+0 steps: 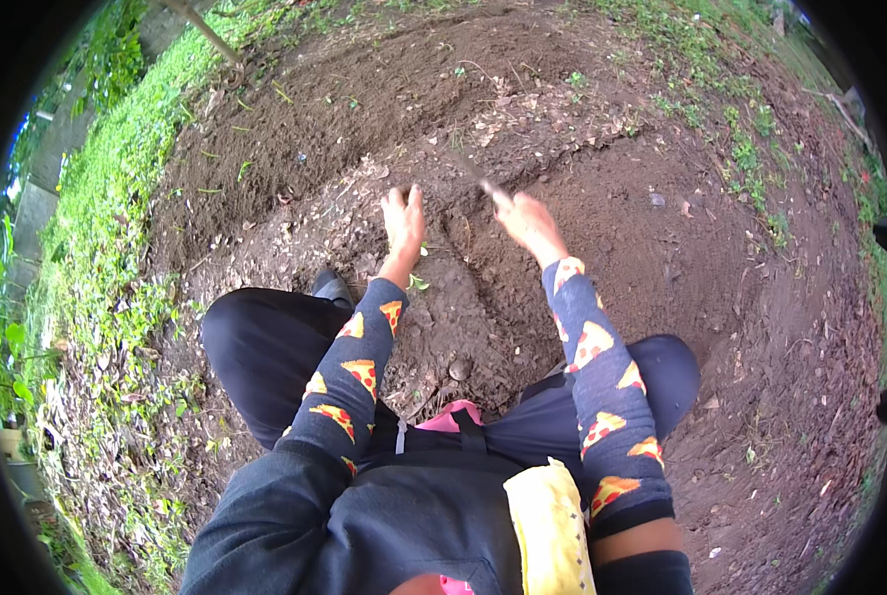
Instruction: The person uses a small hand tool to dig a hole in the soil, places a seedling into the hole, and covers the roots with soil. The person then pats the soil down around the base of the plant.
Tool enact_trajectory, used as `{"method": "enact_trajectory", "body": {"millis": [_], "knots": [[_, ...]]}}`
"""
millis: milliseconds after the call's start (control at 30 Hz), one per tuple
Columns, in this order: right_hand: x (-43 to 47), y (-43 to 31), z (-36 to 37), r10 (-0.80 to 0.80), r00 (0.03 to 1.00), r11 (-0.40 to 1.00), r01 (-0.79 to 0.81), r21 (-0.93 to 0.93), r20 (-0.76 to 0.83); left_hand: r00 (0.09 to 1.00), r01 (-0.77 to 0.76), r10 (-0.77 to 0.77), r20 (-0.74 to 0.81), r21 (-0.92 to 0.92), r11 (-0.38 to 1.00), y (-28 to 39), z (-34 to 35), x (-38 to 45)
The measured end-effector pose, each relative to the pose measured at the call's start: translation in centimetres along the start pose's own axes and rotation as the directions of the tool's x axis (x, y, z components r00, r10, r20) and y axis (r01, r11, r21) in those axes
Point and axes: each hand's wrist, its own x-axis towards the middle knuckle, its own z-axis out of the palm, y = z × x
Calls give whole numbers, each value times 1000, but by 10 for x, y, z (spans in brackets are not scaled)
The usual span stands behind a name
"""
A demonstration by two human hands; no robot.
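My right hand (530, 223) is closed around the pale handle of a thin tool (474, 168), perhaps a knife. The tool's dark, narrow blade points up and left over the soil and is blurred. To its left, my left hand (404, 227) reaches over the ground, fingers apart, with nothing visible in it. Beneath both hands lies a patch of bare brown soil (443, 279) with dry leaf bits. A small green seedling (418, 282) shows just below my left wrist.
Loose dark soil (287, 156) forms a raised bed ahead, with cut green stems (244, 171) scattered on its left. Low green plants (116, 216) border the left side. A thin trunk (209, 33) stands at the upper left. My bent knees (265, 357) flank the work area.
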Motion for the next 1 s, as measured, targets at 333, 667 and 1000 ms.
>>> {"method": "enact_trajectory", "body": {"millis": [333, 667, 1000], "knots": [[-49, 26, 161, 322, 939, 933, -336, 125, 120, 905, 4, -131, 405, 300, 954, -154, 19, -46], [5, 19, 230, 517, 836, 854, -518, -48, 184, 720, -3, -442, 535, 639, 769, -179, 47, -83], [-25, 76, 172, 683, 653, 231, -618, 752, 326, 780, -153, -420, 463, 793, 589, -185, 51, -92]]}}
